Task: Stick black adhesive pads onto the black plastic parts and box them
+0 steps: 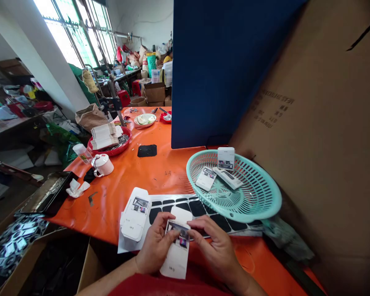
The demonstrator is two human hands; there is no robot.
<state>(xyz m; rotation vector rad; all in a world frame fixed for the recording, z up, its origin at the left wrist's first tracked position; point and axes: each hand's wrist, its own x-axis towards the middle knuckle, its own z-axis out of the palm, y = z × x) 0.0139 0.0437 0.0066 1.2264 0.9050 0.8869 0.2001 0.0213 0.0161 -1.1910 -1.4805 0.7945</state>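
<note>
A white printed carton (176, 257), flat-looking with its top flap up, is between my hands at the bottom middle. My left hand (157, 242) pinches its left side, thumb across the printed picture. My right hand (214, 242) grips the upper right edge between thumb and fingers. Just left of my left hand lies a stack of similar flat cartons (136, 213) on white paper. Three boxes, one of them a standing box (226, 158), are in the turquoise basket (273, 199) at the right. A sheet of black stickers (197, 208) lies partly under the basket.
The orange table (120, 181) holds a white lidded mug (103, 165), a red basin (130, 137) with cartons and metal parts, a plate (145, 120) and a black tray (61, 197). A blue panel (209, 74) and large cardboard (320, 144) stand at the right.
</note>
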